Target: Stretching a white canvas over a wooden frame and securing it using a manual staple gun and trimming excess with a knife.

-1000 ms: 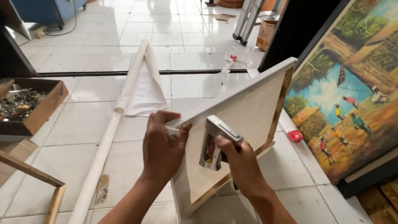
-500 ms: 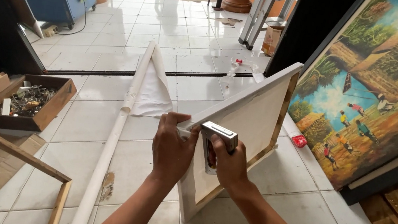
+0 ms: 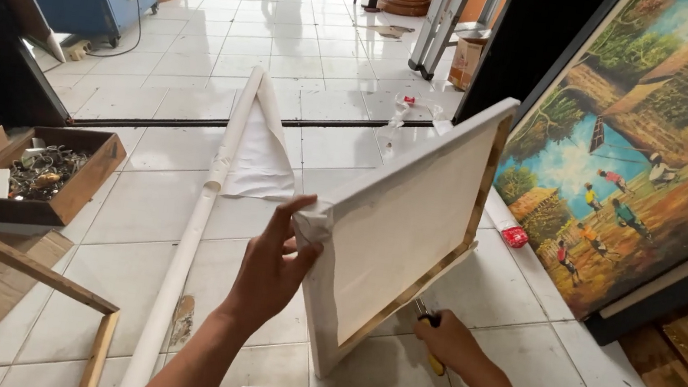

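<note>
A blank white canvas [image 3: 411, 219] stretched on a wooden frame stands on edge on the tiled floor, tilted, with its back toward me. My left hand [image 3: 274, 268] pinches the folded cloth at its near top corner. My right hand [image 3: 452, 342] is low, beside the frame's bottom edge. It is closed around a tool with a yellow and black handle [image 3: 432, 357], most of which the hand hides.
A long roll of white canvas [image 3: 203, 202] lies on the floor to the left. Farther left are a wooden box of metal bits [image 3: 88, 179] and a bare wooden frame [image 3: 19, 272]. A large landscape painting [image 3: 655, 153] leans at the right, with a small red object [image 3: 515, 236] near it.
My right hand has left the top of the frame, where it pressed a metal stapler, and dropped to the floor by the bottom edge. My left hand still holds the corner.
</note>
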